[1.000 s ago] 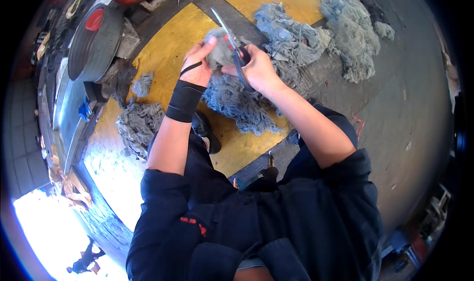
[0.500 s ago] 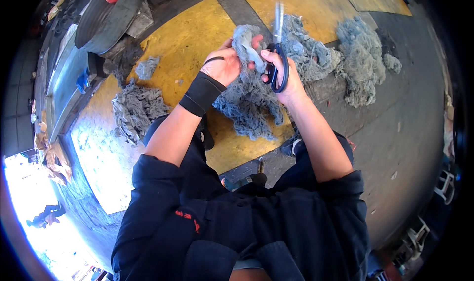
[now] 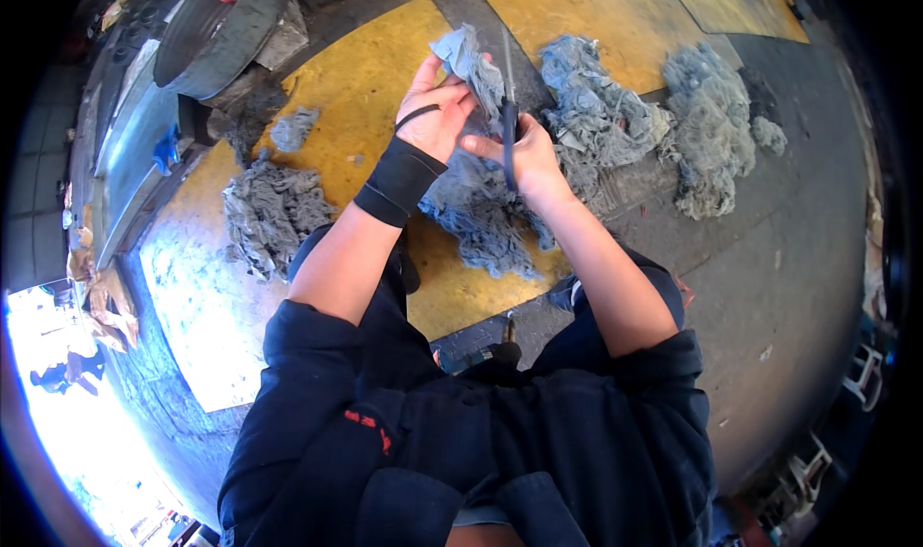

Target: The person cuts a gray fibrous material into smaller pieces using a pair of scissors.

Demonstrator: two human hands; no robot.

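My left hand (image 3: 437,105), with a black band round the palm and a black wrist wrap (image 3: 399,182), is closed on a tuft of grey-blue fibre (image 3: 471,64). My right hand (image 3: 531,162) grips black-handled scissors (image 3: 510,129), blades pointing away from me. The blades stand at the right side of the tuft; whether they touch it I cannot tell. Below both hands, a loose grey-blue fibre heap (image 3: 481,225) lies on the yellow sheet (image 3: 442,302) between my feet.
Right of my hands lie two larger fibre heaps (image 3: 601,105) (image 3: 711,129). At the left are a darker grey heap (image 3: 274,206) and a small clump (image 3: 293,129). A round metal tub (image 3: 216,52) stands far left. A power tool (image 3: 486,355) lies near my legs.
The scissors have swung from the right to beside the tuft and turned edge-on. My left hand has moved slightly away from me, lifting the tuft's end outward.
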